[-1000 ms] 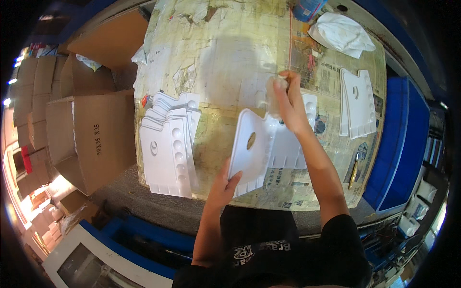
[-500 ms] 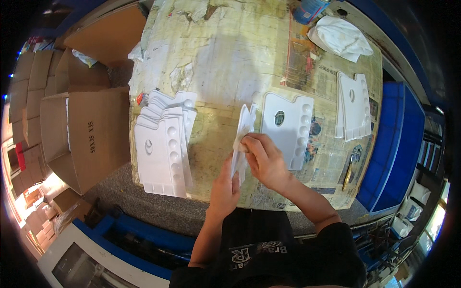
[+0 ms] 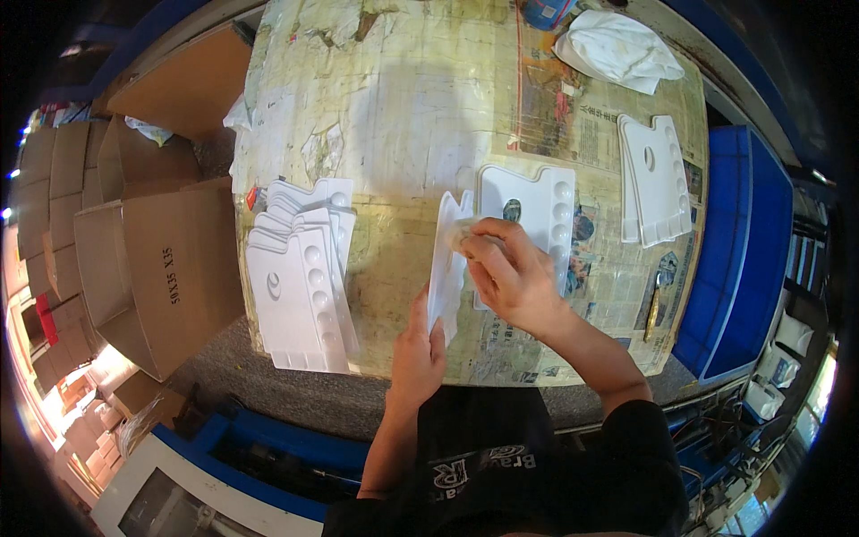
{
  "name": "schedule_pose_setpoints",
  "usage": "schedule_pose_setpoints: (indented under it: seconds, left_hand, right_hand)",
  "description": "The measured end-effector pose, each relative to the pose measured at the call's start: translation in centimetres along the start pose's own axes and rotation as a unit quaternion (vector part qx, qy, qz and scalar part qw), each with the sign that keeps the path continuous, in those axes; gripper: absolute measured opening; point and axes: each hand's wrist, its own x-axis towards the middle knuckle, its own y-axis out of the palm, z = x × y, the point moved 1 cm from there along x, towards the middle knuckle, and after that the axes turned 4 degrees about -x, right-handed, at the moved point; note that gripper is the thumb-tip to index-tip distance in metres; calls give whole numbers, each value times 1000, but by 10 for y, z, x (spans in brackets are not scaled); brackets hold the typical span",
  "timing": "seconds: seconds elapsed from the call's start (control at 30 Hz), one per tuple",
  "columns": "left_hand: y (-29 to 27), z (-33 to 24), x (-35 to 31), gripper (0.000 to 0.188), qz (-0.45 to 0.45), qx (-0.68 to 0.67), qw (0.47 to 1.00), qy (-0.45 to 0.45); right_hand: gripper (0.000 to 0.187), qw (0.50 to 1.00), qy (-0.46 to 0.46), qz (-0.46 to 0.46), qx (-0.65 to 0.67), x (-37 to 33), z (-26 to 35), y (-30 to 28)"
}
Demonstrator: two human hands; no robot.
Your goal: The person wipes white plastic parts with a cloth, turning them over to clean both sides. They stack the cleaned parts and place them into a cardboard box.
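Note:
Near the table's front edge, a white plastic paint palette (image 3: 439,273) stands on its side, nearly edge-on to me. My left hand (image 3: 418,360) grips its lower end between thumb and fingers. A small pale wad, perhaps cloth (image 3: 460,236), is pinched in my right hand (image 3: 517,279) against the upper part of the palette's edge. Just right of it, partly behind my right hand, another white palette (image 3: 533,190) lies flat with its thumb hole and row of round wells showing. Several more palettes form an overlapping pile (image 3: 288,309) to the left.
Two or so palettes (image 3: 660,192) lie at the right, with a yellow-handled tool (image 3: 654,309) below them. A white cloth (image 3: 619,52) and blue can (image 3: 547,11) sit at the back right. Cardboard boxes (image 3: 183,277) stand left; a blue crate (image 3: 735,259) stands right.
My right hand has moved a little up along the palette's edge with the pale wad. My left hand keeps its grip. The whole view has shifted slightly.

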Motion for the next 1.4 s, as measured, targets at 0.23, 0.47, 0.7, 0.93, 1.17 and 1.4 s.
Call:
schedule_pose_setpoints:
  seconds: [0.23, 0.47, 0.7, 0.93, 1.17, 1.4]
  left_hand:
    - [3, -4, 0, 57, 25, 11, 999, -25]
    - [5, -2, -3, 62, 23, 26, 999, 4]
    - [4, -3, 0, 67, 11, 28, 999, 40]
    - [8, -4, -3, 64, 42, 52, 998, 4]
    - [5, -5, -1, 58, 43, 49, 998, -2]
    - [6, -7, 0, 56, 44, 44, 998, 4]
  right_hand:
    - [18, 984, 59, 113, 121, -10, 22, -5]
    - [23, 899, 291, 134, 299, -11, 10, 6]
    - [19, 856, 370, 28, 359, -17, 18, 25]
    - [13, 789, 454, -20, 414, 11, -11, 27]
    - [11, 712, 478, -16, 514, 29, -23, 34]
    - [17, 687, 473, -52, 549, 41, -42, 40]
